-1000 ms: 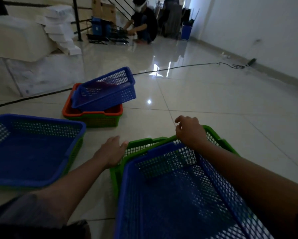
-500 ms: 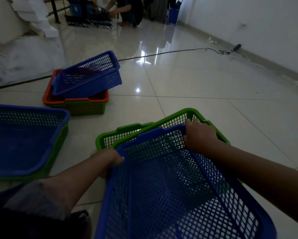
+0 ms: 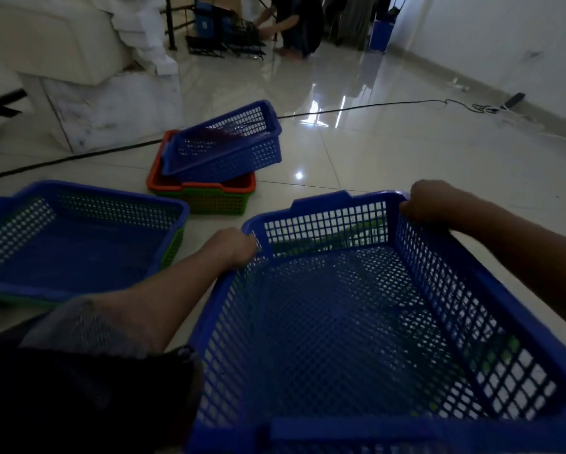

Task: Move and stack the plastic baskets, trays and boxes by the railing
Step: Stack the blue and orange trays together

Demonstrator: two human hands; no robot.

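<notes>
A large blue mesh basket (image 3: 357,322) fills the near right of the view. My left hand (image 3: 234,245) grips its far left corner and my right hand (image 3: 434,201) grips its far right corner. Green plastic shows faintly through its mesh underneath. To the left on the floor, another blue basket (image 3: 75,234) sits nested in a green one (image 3: 172,249). Further back, a smaller blue basket (image 3: 226,144) lies tilted on an orange basket (image 3: 239,185) stacked in a green basket (image 3: 216,204).
A black cable (image 3: 357,108) runs across the glossy tiled floor to a power strip (image 3: 512,99) by the right wall. A white marble ledge (image 3: 111,103) with stacked white foam pieces (image 3: 144,37) stands at left. A person (image 3: 294,24) crouches by black racks (image 3: 229,44) near the railing.
Both hands went from resting on the green and blue stack to gripping the blue basket's far corners. That basket now covers the green ones beneath. The view swung right and back.
</notes>
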